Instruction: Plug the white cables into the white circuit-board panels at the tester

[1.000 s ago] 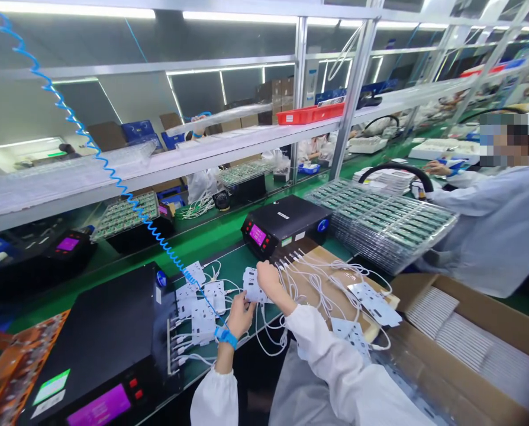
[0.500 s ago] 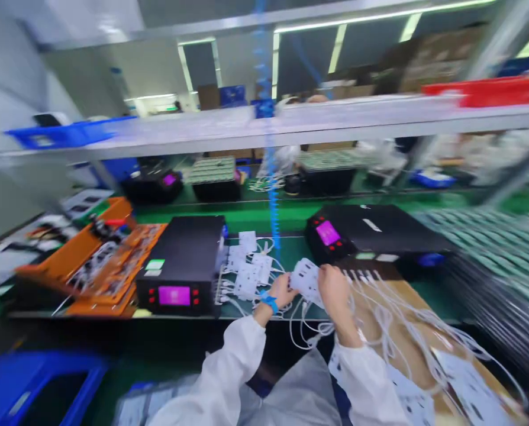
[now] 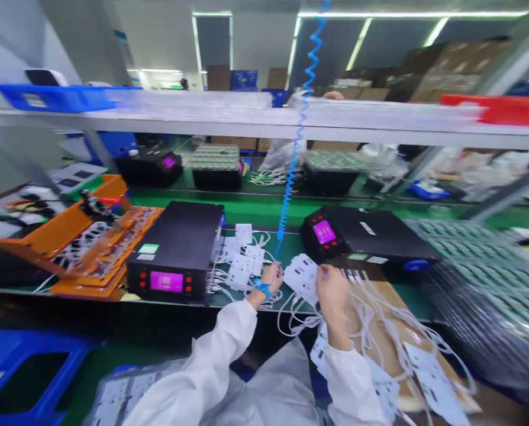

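Note:
My right hand [image 3: 332,291] grips the right edge of a white faceplate [image 3: 300,276] with dark slots, tilted above the bench edge. My left hand [image 3: 271,278], a blue strap [image 3: 262,288] round its wrist, is just left of that plate and apart from it. Its fingers are bent together near white cables; whatever they pinch is too small to make out. Several similar white plates [image 3: 240,271] with cables lie beside the left black box [image 3: 176,248], which has a lit purple screen. White cables [image 3: 297,322] hang in loops below the held plate.
A second black box [image 3: 371,234] stands on the right, with cables running over a brown board [image 3: 380,331]. Stacked green circuit boards [image 3: 477,254] are at far right. An orange fixture [image 3: 91,248] sits at left. A coiled blue cord [image 3: 297,142] hangs past the shelf [image 3: 193,127].
My left hand has come away from the faceplate and moved left. My right hand still holds the plate. The whole view has shifted slightly.

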Tool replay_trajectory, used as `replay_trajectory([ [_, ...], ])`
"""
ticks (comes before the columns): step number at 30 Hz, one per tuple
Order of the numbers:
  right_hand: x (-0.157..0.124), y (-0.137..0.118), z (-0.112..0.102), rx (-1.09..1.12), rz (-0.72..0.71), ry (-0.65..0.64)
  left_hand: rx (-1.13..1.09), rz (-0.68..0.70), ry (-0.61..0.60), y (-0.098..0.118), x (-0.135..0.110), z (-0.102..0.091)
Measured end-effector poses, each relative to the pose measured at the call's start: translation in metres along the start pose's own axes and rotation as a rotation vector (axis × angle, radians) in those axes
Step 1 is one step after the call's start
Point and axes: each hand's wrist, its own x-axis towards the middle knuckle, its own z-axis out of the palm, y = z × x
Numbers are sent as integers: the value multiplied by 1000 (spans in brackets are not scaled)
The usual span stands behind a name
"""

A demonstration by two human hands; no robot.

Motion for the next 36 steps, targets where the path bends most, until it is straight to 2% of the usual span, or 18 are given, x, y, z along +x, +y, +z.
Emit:
replay_trajectory([
  [4,2,1,-2,84,-15,-7,-23,16,-13,6,4,-2],
  [10,4,1,10,178,-27,-1,-90,35,-28,19,0,-10],
  [14,10,-3,17,248,-46,-17,-165,6,-63,20,-2,-13],
  [22,20,-1,30,166,-16,-152,-279,-34,-69,13,-1,-12],
  [28,20,8,48,212,33,-258,-292,-41,-64,10,0,-10],
  [36,37,5,63,244,59,-270,-222,10,-99,19,-2,-16],
])
